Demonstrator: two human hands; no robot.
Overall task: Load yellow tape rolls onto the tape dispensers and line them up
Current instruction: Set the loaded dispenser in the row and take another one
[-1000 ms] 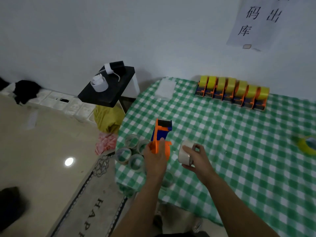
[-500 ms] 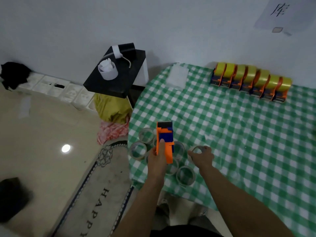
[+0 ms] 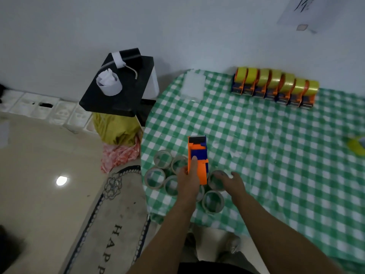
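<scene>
My left hand (image 3: 188, 181) grips an orange and blue tape dispenser (image 3: 198, 158) with no roll on it, held just above the near left corner of the table. My right hand (image 3: 233, 183) rests with loose fingers on top of an empty tape core (image 3: 216, 182) standing on the cloth. Several more empty cores (image 3: 155, 177) stand around it. Along the back edge, several dispensers loaded with yellow tape (image 3: 274, 87) stand side by side in a row. A loose yellow tape roll (image 3: 357, 145) lies blurred at the right edge.
A green checked cloth covers the table (image 3: 276, 147). A clear plastic packet (image 3: 193, 84) lies at its back left. Left of the table stand a black stool (image 3: 118, 91) with a white paper roll, a yellow bag (image 3: 116, 128), and a floor mat (image 3: 110, 224).
My right hand carried the empty core down from beside the dispenser and set it among the other cores. My left hand kept the dispenser. The camera tilted down and left.
</scene>
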